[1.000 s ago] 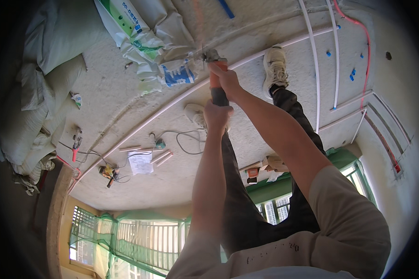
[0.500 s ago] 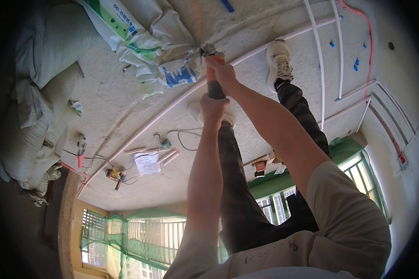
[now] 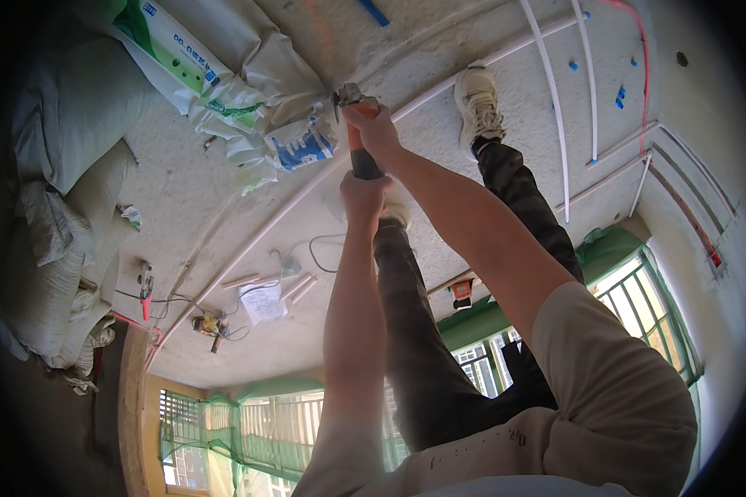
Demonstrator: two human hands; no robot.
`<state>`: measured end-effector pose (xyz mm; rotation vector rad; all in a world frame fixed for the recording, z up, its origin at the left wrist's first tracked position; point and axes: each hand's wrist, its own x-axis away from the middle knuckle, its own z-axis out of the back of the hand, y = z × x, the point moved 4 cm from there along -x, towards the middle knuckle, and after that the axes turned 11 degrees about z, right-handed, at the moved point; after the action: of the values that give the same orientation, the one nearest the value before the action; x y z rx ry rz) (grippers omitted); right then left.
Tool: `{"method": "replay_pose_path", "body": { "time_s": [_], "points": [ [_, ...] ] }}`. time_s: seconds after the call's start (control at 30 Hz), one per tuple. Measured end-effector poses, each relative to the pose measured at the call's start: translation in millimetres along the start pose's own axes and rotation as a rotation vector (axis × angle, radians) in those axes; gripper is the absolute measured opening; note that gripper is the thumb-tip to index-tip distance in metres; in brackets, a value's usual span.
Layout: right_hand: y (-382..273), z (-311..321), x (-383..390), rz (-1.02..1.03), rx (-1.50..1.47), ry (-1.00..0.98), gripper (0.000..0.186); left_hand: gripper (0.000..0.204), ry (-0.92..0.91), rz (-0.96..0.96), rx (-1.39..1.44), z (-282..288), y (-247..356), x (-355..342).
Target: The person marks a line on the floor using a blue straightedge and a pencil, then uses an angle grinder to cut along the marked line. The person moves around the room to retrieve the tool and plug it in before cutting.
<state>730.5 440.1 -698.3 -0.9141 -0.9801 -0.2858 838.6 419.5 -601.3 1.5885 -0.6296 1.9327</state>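
Note:
My left hand [image 3: 365, 195] is closed round the black lower body of an angle grinder [image 3: 364, 159]. My right hand [image 3: 377, 132] grips its orange upper body, above the left. The grinder's metal head and thin disc point upward in the picture, beside crumpled white plastic sheeting with green print [image 3: 232, 116] and a blue-and-white piece of packaging [image 3: 298, 149]. A long white pipe [image 3: 423, 99] lies just right of the grinder. A faint orange mark runs along the concrete beyond the disc. My light shoes [image 3: 478, 108] show on the concrete floor.
Stacked sacks [image 3: 58, 273] fill the left side. Power tools [image 3: 209, 327], cables, paper [image 3: 261, 302] and short pipe pieces lie lower left. More white pipes [image 3: 551, 91], a red conduit [image 3: 643, 66] and blue fittings are at the right. Green-netted railings [image 3: 265, 431] run along the bottom.
The grinder and both hands have shifted left and slightly up in the view. The surroundings have shifted too, as the camera moves. Both hands keep their grip.

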Motion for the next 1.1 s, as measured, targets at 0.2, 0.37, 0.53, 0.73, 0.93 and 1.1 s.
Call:
{"method": "replay_pose_path", "body": {
  "time_s": [0.2, 0.37, 0.53, 0.73, 0.93, 1.1],
  "points": [
    [-22, -1, 5, 0.001, -0.035, -0.019, 0.076, 0.036, -0.024, 0.068, -0.119, 5, 9, -9],
    [-35, -1, 8, 0.019, -0.02, -0.021, 0.078, 0.039, -0.029, 0.087, -0.181, 8, 13, -13],
    [-46, -2, 3, 0.04, -0.046, -0.03, 0.08, 0.036, -0.031, 0.059, -0.177, 8, 25, -14],
    [-58, -1, -18, 0.037, 0.011, -0.061, 0.082, 0.025, -0.074, 0.047, -0.124, -1, 47, -7],
    [-67, -2, -27, 0.036, 0.131, -0.047, 0.083, 0.022, -0.047, 0.037, -0.123, -3, 57, -7],
    [-78, -2, -31, 0.051, 0.065, -0.074, 0.084, 0.023, -0.075, 0.043, -0.11, -5, 64, -13]
  ]
}}
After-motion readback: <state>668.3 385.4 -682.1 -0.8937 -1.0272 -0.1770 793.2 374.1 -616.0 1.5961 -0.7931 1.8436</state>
